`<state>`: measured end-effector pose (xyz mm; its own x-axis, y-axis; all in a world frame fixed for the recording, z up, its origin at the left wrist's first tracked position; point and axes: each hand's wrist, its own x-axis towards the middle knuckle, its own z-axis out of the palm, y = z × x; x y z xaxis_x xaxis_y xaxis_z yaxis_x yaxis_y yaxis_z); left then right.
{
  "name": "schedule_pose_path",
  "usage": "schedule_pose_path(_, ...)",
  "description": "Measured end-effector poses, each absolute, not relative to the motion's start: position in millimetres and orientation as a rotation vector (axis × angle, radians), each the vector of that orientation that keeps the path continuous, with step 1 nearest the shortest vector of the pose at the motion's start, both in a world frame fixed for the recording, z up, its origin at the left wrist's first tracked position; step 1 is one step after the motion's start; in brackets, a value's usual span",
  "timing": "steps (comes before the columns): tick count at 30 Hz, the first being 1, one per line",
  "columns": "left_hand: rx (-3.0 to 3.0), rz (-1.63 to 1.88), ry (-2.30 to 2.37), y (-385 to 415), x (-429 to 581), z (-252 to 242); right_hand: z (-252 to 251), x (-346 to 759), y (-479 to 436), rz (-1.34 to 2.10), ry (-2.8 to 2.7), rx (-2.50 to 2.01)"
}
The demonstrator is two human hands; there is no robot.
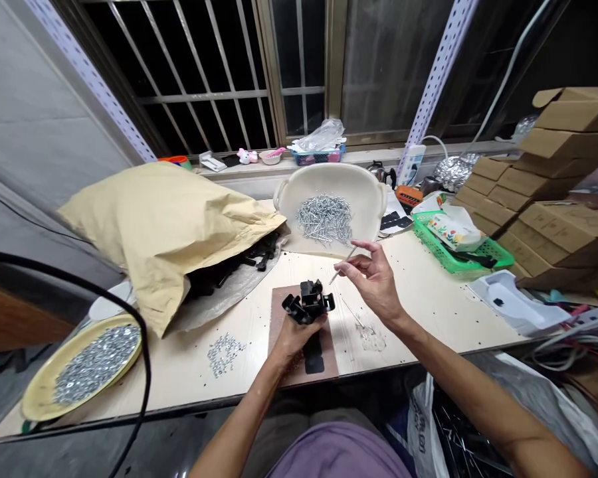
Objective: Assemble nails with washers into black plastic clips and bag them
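My left hand point(299, 337) is closed around a cluster of black plastic parts point(309, 302), held upright above a brown mat point(279, 332) on the table. Between the thumb and fingers of my right hand point(373, 275) is a long thin metal rod point(335, 275), tilted, its lower end close to the black parts but apart from them. Whether the rod is threaded is too small to tell. A flat black piece point(313, 358) lies on the mat below my left hand. Just right of the mat, another thin rod point(353, 312) rests near a clear crumpled bit of plastic point(373, 338).
Behind my hands stands a white basin point(369, 182) of metal rods. A paper sack point(164, 219) spills black parts at left, near small metal pieces point(224, 354) and a yellow bowl point(34, 405) of similar ones. A green basket point(503, 255) and cardboard boxes point(563, 232) stand right.
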<state>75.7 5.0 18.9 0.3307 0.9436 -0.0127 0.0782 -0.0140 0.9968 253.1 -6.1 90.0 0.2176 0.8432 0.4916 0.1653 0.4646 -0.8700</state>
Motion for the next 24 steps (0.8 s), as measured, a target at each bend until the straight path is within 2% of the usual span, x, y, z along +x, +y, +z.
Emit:
schedule_pose_path(7, 1.641, 0.903, 0.981, -1.8, 80.2, 25.7, 79.4, 242.0, -10.8, 0.562, -1.419, -1.084)
schedule_pose_path(16, 1.579, 0.972, 1.023, -3.2, 80.1, 20.2, 72.5, 251.8, -17.0, 0.362, -1.720, -1.133)
schedule_pose_path(21, 1.425, 1.072, 1.049, 0.9, 64.9, 24.4, 25.4, 273.2, -13.5, 0.163, -2.140, -1.371)
schedule_pose_path(24, 1.348, 1.078, 1.063, 1.1, 56.9, 28.9, -9.0, 281.0, -18.2, 0.125, -2.474, -1.227)
